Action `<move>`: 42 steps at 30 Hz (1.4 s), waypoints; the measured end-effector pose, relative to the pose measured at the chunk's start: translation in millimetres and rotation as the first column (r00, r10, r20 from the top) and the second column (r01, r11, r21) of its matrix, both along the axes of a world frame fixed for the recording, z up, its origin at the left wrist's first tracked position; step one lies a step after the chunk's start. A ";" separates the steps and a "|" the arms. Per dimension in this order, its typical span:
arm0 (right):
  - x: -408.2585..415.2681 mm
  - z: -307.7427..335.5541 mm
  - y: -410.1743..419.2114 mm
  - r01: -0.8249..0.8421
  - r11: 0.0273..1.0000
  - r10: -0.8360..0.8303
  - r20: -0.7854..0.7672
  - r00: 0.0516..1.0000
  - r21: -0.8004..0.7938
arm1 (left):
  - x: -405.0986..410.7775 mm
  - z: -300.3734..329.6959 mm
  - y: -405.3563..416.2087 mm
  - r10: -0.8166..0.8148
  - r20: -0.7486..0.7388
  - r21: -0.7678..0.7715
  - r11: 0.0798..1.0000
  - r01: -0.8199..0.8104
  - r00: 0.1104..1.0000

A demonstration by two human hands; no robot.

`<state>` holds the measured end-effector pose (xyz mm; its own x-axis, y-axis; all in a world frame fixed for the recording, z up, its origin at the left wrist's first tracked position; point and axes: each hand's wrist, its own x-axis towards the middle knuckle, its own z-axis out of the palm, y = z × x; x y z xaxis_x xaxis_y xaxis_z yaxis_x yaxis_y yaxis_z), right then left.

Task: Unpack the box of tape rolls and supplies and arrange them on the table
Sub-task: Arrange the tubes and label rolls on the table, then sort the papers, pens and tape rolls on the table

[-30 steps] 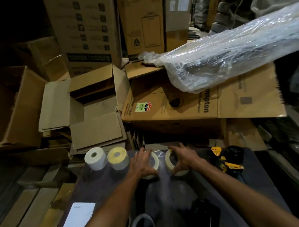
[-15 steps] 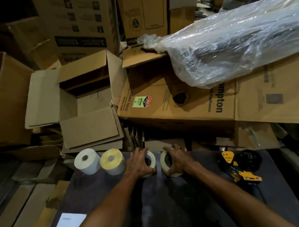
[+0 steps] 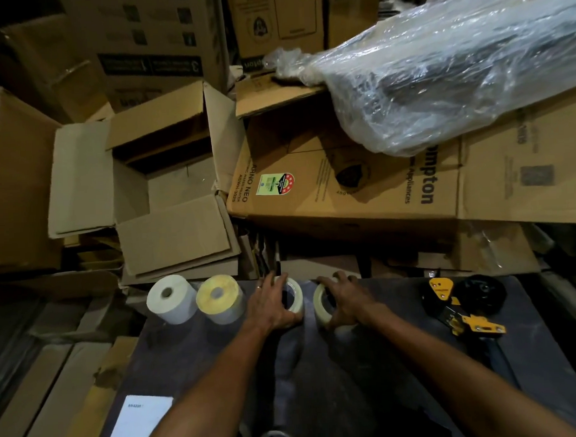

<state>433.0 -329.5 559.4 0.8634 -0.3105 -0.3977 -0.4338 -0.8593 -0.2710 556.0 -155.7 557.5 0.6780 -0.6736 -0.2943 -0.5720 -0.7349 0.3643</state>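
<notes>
We see a white paper (image 3: 137,423) on the dark desk (image 3: 320,382). Our left hand (image 3: 269,306) holds one tape roll (image 3: 295,299); our right hand (image 3: 348,303) holds another tape roll (image 3: 320,304). Behind, a box (image 3: 344,182) reads "ARNO NEO".

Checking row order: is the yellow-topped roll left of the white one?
No. The yellow-topped paper roll stands right of the white paper roll, on the dark table.

Both tape rolls (image 3: 295,300) now sit farther back; each hand (image 3: 270,306) moved forward too.
</notes>
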 end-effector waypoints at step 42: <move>-245.2 50.2 238.3 0.267 0.956 -0.292 0.307 0.906 0.121 | -225.7 54.3 194.8 -0.244 -0.068 -0.197 0.954 0.226 0.967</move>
